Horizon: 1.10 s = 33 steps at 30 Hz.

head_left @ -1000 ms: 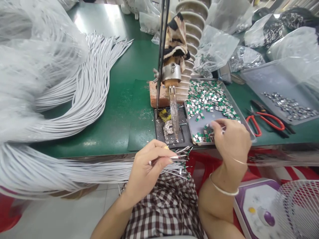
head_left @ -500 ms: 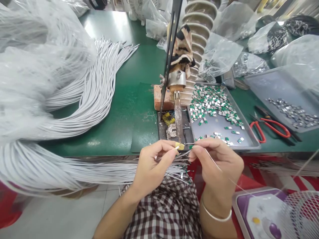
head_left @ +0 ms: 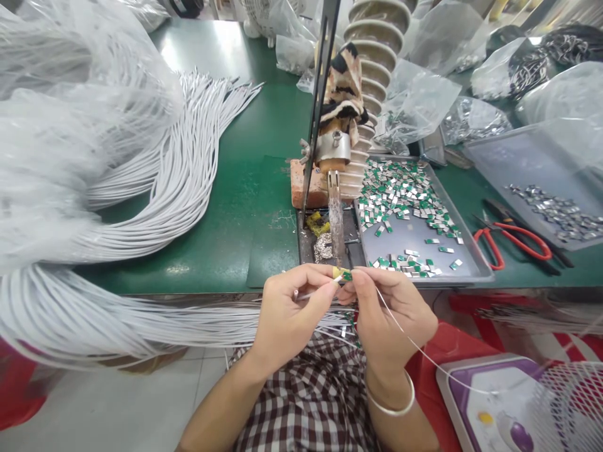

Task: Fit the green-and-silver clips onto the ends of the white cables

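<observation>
My left hand (head_left: 293,307) is closed in a pinch on a white cable (head_left: 307,295), with a small yellow piece (head_left: 336,272) at its fingertips. My right hand (head_left: 393,317) pinches a small green circuit board (head_left: 347,275) against the cable's end, along with a thin solder wire (head_left: 414,345) that trails down to the right. Just above the fingertips, the tip of a clamped soldering iron (head_left: 336,220) points downward. How the cable's end meets the board is partly covered by my fingers.
A metal tray (head_left: 471,251) of small green boards sits right of the iron, near red-handled pliers (head_left: 525,242). A brick (head_left: 299,182) stands behind the iron. Bundled white cables (head_left: 188,169) spread over the left of the green table (head_left: 230,232). A purple-and-white fan (head_left: 490,383) is at lower right.
My right hand has moved left, bringing the green circuit board to the cable's end at my left fingertips. The solder wire now hangs in a longer curve. My left hand has barely moved.
</observation>
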Available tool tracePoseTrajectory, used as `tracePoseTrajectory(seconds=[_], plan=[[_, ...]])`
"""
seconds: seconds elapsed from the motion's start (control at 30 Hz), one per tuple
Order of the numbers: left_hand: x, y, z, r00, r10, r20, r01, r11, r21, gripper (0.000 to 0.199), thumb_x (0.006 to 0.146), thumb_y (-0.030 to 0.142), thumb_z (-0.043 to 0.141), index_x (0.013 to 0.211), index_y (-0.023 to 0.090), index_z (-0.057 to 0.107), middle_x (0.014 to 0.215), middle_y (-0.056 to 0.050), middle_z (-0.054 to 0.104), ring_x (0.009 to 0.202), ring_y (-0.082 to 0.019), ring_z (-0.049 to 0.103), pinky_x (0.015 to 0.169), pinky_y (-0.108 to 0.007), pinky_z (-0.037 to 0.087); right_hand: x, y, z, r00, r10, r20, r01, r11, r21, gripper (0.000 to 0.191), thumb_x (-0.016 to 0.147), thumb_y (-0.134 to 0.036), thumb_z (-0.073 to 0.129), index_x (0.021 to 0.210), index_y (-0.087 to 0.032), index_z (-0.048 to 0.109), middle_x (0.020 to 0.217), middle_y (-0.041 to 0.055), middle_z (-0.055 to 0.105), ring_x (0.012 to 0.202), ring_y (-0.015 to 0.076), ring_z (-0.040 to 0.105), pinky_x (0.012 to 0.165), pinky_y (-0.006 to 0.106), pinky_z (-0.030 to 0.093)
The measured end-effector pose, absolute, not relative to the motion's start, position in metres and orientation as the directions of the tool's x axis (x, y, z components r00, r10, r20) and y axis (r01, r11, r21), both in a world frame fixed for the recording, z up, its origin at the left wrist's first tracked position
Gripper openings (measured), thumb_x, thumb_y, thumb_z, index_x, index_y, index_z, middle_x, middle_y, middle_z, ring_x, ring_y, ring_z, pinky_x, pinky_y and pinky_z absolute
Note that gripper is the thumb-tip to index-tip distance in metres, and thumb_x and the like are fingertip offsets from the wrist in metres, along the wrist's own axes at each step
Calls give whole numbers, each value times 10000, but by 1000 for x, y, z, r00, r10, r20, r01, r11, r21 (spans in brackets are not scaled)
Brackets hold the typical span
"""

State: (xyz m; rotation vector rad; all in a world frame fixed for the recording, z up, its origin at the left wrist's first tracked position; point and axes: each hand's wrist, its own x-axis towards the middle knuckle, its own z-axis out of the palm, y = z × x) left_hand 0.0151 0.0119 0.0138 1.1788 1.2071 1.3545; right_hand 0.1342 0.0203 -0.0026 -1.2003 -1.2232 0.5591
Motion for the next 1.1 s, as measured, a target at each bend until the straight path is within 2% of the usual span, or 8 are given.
tracePoseTrajectory(seconds=[0.23, 0.43, 0.7, 0.87, 1.0, 1.1], plan=[[17, 11, 18, -118, 991, 58, -42, -64, 997, 156, 803, 75, 629, 678, 156, 676, 838, -40, 799, 717, -127, 733, 633, -181, 563, 130, 20, -8, 389, 752, 532, 443, 353, -824, 63, 818, -169, 728, 849, -220, 708, 606, -57, 709, 501, 98, 670, 530, 188, 539], [18, 12, 18, -145, 986, 80, -49, -88, 995, 147, 786, 60, 642, 685, 158, 685, 829, -34, 801, 715, -129, 738, 633, -184, 570, 128, 18, -13, 359, 716, 599, 566, 343, -749, 52, 861, -264, 705, 855, -212, 705, 625, -28, 729, 508, 121, 686, 533, 219, 536], [18, 13, 19, -137, 988, 68, -37, -74, 997, 134, 791, 95, 650, 680, 163, 683, 823, -46, 797, 690, -148, 735, 598, -209, 571, 126, 15, -16, 392, 754, 528, 434, 354, -828, 32, 846, -222, 712, 877, -213, 709, 644, -30, 736, 529, 128, 696, 528, 222, 545], [17, 14, 21, -136, 988, 71, -54, -79, 995, 146, 777, 85, 650, 655, 163, 675, 781, -33, 784, 645, -136, 721, 556, -194, 555, 127, 14, -14, 364, 781, 507, 439, 336, -833, 63, 859, -266, 697, 850, -208, 719, 676, -10, 747, 530, 138, 699, 514, 231, 556], [15, 14, 19, -129, 989, 76, -55, -84, 995, 150, 778, 71, 646, 663, 162, 676, 807, -24, 792, 649, -123, 720, 564, -176, 553, 127, 14, -13, 354, 783, 511, 390, 373, -842, 23, 855, -224, 698, 874, -211, 702, 645, -33, 732, 500, 127, 686, 502, 220, 559], [15, 11, 19, -120, 991, 64, -64, -72, 995, 153, 791, 68, 642, 679, 164, 680, 837, -24, 800, 670, -120, 728, 581, -169, 557, 126, 13, -14, 345, 782, 519, 379, 390, -839, 64, 845, -179, 702, 894, -221, 698, 660, -44, 733, 506, 116, 685, 502, 209, 555]])
